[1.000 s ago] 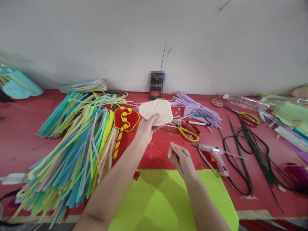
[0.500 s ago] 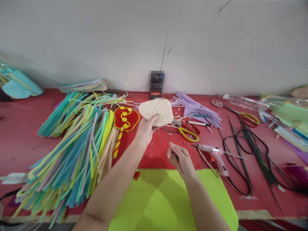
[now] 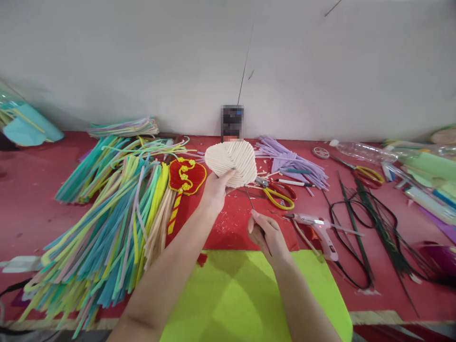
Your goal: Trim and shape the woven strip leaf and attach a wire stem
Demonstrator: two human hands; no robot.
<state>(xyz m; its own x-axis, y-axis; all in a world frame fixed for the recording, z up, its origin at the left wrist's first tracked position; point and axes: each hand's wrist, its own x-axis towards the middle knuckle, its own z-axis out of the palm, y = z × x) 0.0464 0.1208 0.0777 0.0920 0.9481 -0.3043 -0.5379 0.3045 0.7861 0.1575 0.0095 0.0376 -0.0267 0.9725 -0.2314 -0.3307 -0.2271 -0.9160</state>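
My left hand [image 3: 214, 191] is closed on the lower edge of a cream leaf-shaped piece [image 3: 232, 161] made of ribbed strips, held up over the red table [image 3: 28, 199]. A thin dark wire [image 3: 250, 200] runs from under the piece down into my right hand [image 3: 268, 236], whose fingers are pinched round it. Both forearms reach in over a lime-green sheet [image 3: 245, 299] at the near edge.
A big pile of coloured strips [image 3: 107, 223] fills the left. A red and yellow ornament [image 3: 185, 178] lies beside it. Yellow-handled scissors [image 3: 280, 195], a pink glue gun [image 3: 318, 230], purple strips [image 3: 288, 161] and black wires [image 3: 370, 223] lie to the right.
My left hand has lifted and tilted the cream piece slightly upward. My right hand has stayed almost still on the wire.
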